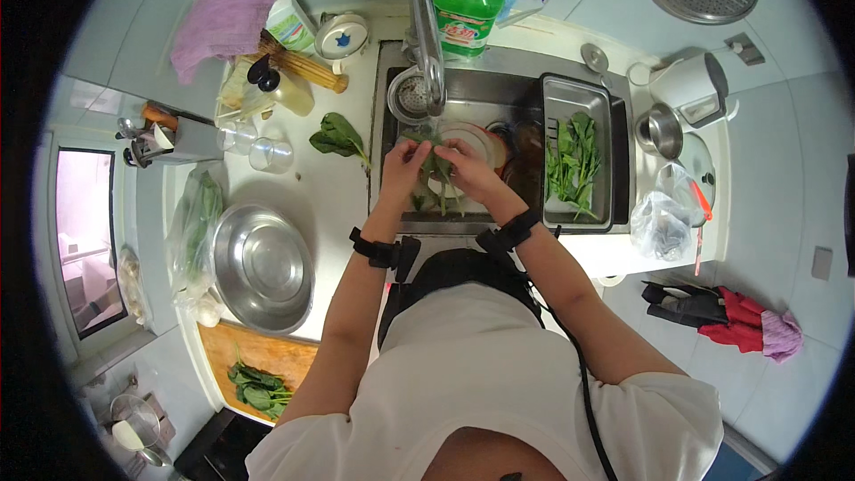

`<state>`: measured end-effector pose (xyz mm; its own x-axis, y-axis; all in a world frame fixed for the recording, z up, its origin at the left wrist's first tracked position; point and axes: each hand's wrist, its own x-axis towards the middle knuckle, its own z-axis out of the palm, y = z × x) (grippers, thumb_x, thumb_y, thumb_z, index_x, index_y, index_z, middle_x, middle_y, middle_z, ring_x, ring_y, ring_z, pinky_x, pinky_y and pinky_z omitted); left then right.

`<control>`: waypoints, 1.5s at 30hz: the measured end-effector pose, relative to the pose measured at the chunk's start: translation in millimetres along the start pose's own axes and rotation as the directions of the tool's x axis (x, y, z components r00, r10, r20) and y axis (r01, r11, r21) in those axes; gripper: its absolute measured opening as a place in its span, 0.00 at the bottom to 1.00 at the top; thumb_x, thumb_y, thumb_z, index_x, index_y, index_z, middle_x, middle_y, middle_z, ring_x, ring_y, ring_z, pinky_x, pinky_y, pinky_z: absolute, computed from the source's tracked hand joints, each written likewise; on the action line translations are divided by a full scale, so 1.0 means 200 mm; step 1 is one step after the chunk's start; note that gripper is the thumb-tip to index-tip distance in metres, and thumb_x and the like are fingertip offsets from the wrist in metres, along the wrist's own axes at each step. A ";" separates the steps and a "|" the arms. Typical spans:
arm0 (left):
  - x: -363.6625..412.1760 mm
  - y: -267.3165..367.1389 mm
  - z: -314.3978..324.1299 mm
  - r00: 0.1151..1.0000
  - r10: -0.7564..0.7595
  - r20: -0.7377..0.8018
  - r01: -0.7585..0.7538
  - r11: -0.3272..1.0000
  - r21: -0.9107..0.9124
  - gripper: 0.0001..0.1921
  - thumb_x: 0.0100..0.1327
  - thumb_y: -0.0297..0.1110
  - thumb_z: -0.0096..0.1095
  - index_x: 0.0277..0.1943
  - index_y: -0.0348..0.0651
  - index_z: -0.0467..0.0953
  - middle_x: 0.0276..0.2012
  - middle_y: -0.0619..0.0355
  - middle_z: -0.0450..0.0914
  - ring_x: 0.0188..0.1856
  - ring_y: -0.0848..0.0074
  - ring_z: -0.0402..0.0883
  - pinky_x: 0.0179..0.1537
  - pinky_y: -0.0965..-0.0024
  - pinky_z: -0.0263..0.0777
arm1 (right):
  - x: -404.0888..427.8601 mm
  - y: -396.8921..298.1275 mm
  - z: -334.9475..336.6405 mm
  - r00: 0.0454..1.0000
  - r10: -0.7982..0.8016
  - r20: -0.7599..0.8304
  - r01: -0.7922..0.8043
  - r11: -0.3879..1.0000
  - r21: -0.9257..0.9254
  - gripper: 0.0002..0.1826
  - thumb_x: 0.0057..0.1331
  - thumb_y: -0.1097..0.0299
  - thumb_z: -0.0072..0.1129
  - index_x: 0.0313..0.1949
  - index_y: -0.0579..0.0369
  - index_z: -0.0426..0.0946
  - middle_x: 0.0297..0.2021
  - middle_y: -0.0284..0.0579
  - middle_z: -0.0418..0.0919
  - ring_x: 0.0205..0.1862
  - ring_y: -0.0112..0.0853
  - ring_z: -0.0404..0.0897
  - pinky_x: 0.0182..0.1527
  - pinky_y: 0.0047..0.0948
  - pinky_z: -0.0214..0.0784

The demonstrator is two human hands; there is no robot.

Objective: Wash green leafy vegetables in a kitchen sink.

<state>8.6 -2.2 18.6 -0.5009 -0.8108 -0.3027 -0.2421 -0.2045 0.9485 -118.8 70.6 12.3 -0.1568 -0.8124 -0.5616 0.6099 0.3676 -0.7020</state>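
Both of my hands are over the stainless steel sink [491, 87], below the faucet [427, 33]. Between my left hand [403, 167] and my right hand [473, 170] is a bunch of leafy greens [437, 174], its leaves at the fingertips and its stems hanging down. Water seems to run from the spout onto the greens. Under them in the basin are plates [467, 137], partly hidden by my hands. A metal draining tray [606, 147] at the sink's right side holds more greens [576, 157]. One loose leafy sprig [337, 135] lies on the counter left of the sink.
A large steel bowl [264, 267] stands on the left counter beside a plastic bag of greens [198, 227]. More greens [257, 387] lie on a wooden cutting board [220, 341]. Behind the sink stands a green soap bottle [467, 7]. Two glasses [270, 155] are at left.
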 end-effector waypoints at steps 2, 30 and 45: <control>0.00 -0.03 -0.01 0.994 0.108 0.032 -0.104 0.988 -0.114 0.12 0.60 0.41 0.52 0.32 0.40 0.71 0.24 0.66 0.67 0.26 0.85 0.63 0.26 0.80 0.58 | -0.01 0.01 0.01 0.999 -0.031 0.016 0.030 0.997 0.075 0.16 0.57 0.64 0.53 0.42 0.56 0.62 0.33 0.38 0.66 0.37 0.24 0.68 0.32 0.23 0.64; 0.00 0.16 0.06 0.969 0.246 -0.008 -0.236 0.937 0.258 0.25 0.42 0.22 0.64 0.47 0.40 0.68 0.35 0.53 0.75 0.35 0.73 0.76 0.36 0.74 0.72 | 0.07 0.04 -0.02 0.975 -0.208 -0.081 0.199 0.974 -0.107 0.20 0.51 0.67 0.61 0.35 0.49 0.56 0.28 0.36 0.67 0.26 0.21 0.66 0.22 0.19 0.56; 0.01 0.05 -0.03 0.983 -0.165 0.076 0.180 0.941 -0.286 0.29 0.45 0.23 0.64 0.52 0.40 0.60 0.35 0.53 0.73 0.32 0.78 0.73 0.30 0.79 0.68 | 0.00 -0.04 0.00 0.992 -0.124 -0.024 0.126 0.989 0.082 0.14 0.54 0.73 0.54 0.38 0.49 0.60 0.31 0.38 0.71 0.32 0.24 0.71 0.25 0.22 0.63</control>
<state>10.4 -8.8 28.0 -0.5161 -0.7218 -0.4611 -0.0807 -0.4950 0.8651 -122.6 67.3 17.4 -0.2504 -0.8405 -0.4804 0.6469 0.2239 -0.7289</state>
